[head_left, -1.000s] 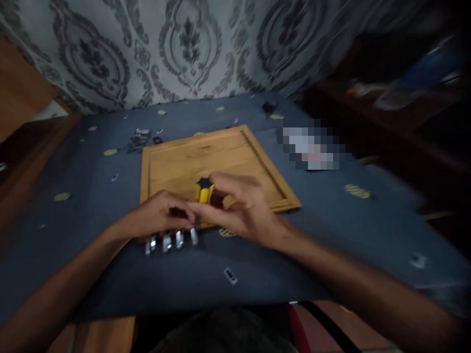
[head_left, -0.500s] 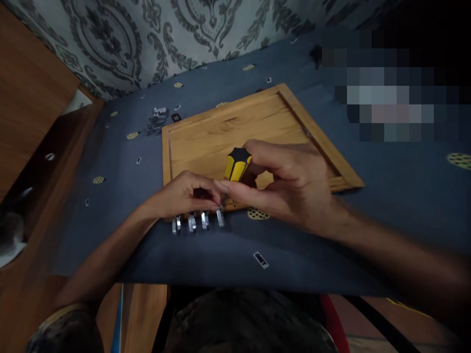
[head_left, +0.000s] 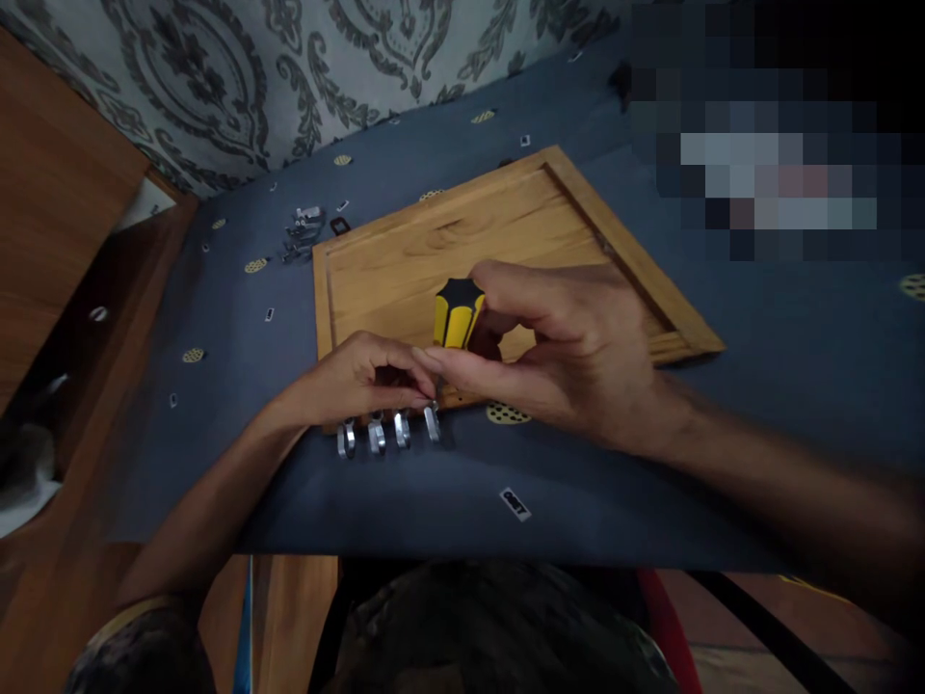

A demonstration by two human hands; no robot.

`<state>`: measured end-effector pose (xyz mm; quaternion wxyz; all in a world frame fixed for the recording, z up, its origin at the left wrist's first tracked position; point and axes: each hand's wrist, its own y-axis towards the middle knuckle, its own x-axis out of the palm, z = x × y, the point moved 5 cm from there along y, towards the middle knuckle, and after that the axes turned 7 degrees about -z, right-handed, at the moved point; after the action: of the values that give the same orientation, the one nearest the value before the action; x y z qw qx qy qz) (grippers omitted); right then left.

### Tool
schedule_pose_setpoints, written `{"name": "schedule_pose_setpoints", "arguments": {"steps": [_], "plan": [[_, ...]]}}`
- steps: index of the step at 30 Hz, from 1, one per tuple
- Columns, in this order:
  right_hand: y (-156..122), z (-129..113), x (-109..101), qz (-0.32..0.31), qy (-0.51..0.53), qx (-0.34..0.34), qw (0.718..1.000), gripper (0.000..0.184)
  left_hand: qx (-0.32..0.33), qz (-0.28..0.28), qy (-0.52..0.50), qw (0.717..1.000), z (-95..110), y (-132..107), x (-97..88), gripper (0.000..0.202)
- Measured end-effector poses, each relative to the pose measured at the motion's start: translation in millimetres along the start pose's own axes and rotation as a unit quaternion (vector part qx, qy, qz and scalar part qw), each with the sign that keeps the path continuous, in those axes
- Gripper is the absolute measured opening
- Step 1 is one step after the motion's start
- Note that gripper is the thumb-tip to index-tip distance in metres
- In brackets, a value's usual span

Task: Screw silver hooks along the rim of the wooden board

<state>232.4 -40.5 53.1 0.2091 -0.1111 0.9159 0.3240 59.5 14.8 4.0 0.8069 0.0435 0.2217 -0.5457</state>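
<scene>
Head view. Right hand [head_left: 578, 357] at centre: fingers curled and grasping a yellow-and-black screwdriver [head_left: 459, 318], handle roughly upright with the dark end cap uppermost, thumb pressed along the near side; shaft mostly hidden behind the two hands. Left hand [head_left: 354, 381] just beside, reaching over the near edge of a wooden panel [head_left: 405, 280], with thumb and forefinger drawn close together at the upper end of the rightmost metal piece [head_left: 432, 424]; impossible to tell whether grasping or only touching. Tip of the right thumb against, or directly over, the left forefinger.

Below the left hand, further curved metal pieces [head_left: 377, 436] in a short row, projecting past the panel's near edge; upper ends hidden by the fingers. Wooden panel flat on a blue-grey counter [head_left: 434, 525], slightly turned, with a raised border and a small dark hole near the front edge, to the right of the row. Beyond the panel's far left corner, a loose metal cluster [head_left: 302, 231], and between cluster and corner, a small dark frame [head_left: 339, 226]. On the counter's covering, scattered yellow spotted shapes and small pale labels. Behind, a patterned backdrop [head_left: 195, 67]; at left, a wooden cabinet [head_left: 65, 145].
</scene>
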Motion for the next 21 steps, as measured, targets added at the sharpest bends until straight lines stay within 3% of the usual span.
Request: {"name": "schedule_pose_setpoints", "arguments": {"steps": [3,8,13,17,21], "plan": [[0.4,-1.9,-0.3,0.006,0.009,-0.024,1.000,0.047,-0.006,-0.003,0.010,1.000,0.3,1.0,0.6,0.025],[1.0,-0.5,0.8,-0.004,0.009,-0.008,1.000,0.050,0.002,-0.006,0.004,1.000,2.4,1.8,1.8,0.028],[-1.4,1.5,0.5,0.012,0.000,-0.015,1.000,0.046,-0.016,-0.005,0.018,1.000,8.2,-4.3,-5.0,0.020],[-0.9,3.0,0.8,0.010,0.011,-0.001,1.000,0.049,-0.039,0.031,0.071,0.996,21.0,-20.3,-13.0,0.020],[-1.0,0.9,0.3,0.015,0.002,-0.005,1.000,0.050,-0.053,0.103,0.205,0.972,29.1,-39.8,-3.7,0.036]]}}
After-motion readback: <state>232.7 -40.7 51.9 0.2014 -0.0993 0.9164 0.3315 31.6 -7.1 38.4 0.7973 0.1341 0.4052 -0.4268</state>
